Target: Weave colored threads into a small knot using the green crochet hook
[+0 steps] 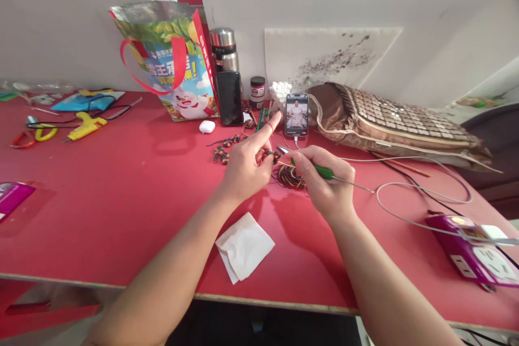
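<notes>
My left hand [245,165] pinches a small knotted piece of multicoloured cord [274,156], with the index finger stretched out toward the phone. My right hand [326,181] is closed round a green-handled metal tool [324,172], whose flat tip [283,148] points at the cord piece. Below both hands a loose bundle of coloured cords [288,177] lies on the red table [121,200]. Several finished knotted pieces [222,152] lie just left of my left hand.
A small phone [297,114] stands upright showing a video, cabled to a purple power strip [474,251]. A folded white tissue [244,246] lies near the front edge. A printed bag [174,65], dark phone [229,97], flask, earbud case [207,126], brown cushion [389,121], glue gun [87,125].
</notes>
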A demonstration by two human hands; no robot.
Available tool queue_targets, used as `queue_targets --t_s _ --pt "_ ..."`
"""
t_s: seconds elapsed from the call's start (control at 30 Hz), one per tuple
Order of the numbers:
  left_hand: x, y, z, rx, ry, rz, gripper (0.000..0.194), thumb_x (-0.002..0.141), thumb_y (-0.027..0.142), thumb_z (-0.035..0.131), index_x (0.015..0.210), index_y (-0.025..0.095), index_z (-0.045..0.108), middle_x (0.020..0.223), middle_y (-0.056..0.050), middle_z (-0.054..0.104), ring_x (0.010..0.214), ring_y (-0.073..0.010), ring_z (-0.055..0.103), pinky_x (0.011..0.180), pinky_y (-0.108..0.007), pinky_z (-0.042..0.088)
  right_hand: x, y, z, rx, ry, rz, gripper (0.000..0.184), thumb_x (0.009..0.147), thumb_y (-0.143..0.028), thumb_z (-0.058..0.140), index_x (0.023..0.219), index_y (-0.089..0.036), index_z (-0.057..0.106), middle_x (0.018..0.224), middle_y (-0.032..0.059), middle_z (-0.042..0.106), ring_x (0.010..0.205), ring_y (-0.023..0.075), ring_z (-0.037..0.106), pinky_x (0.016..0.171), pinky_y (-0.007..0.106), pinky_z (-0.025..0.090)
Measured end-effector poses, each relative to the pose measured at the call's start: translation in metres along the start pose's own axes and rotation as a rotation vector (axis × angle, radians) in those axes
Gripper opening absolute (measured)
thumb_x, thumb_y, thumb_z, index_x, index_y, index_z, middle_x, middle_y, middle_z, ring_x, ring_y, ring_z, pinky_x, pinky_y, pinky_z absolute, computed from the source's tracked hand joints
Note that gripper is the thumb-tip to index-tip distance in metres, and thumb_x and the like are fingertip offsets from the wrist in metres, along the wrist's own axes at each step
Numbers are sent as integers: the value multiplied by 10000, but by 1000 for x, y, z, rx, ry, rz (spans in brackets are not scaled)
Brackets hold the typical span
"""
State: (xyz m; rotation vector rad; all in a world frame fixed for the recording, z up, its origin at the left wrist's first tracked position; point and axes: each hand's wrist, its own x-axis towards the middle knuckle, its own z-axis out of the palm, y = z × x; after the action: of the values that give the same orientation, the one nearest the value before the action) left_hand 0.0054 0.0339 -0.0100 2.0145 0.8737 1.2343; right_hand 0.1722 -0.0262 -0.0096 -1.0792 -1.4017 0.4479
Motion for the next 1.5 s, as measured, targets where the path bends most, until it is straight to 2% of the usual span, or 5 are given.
queue_targets --t_s 0.27,0.47,0.8,1.27,1.5 --pt "4 -3 -10 -416 -183 -194 772 762 69 666 1494 311 717 758 28 565 700 -137 474 640 -273 411 14 7 -16 470 -79 430 239 794 -404 875 735 -173 851 483 -36 476 449 68 347 458 249 213" --pt "7 0 -11 -768 -219 -257 695 723 109 781 1377 343 797 792 6 646 751 -147 523 673 -271 450 18 13 -16 738 -153 571 278 751 -422 925 735 -157 841 474 -34 494 424 29 238 440 218 138" --pt "6 0 -2 -913 -181 -330 614 724 133 872 1300 344 837 823 3 676 763 -126 560 682 -236 465 16 17 -11 895 -214 573 249 803 -392 894 771 -153 828 465 -74 411 424 31 177 430 212 152" --pt "1 13 17 -959 85 -288 527 738 182 948 1227 355 852 948 29 742 799 -110 643 773 -257 548 1 6 19 888 5 460 243 882 -466 845 957 -235 849 640 -51 525 505 74 290 487 260 338" --pt "2 11 15 -875 163 -430 577 616 147 1009 1159 290 873 746 64 657 718 -72 604 718 -209 515 0 9 24 873 100 474 257 831 -454 896 955 -232 858 663 -43 571 525 71 365 528 261 392"
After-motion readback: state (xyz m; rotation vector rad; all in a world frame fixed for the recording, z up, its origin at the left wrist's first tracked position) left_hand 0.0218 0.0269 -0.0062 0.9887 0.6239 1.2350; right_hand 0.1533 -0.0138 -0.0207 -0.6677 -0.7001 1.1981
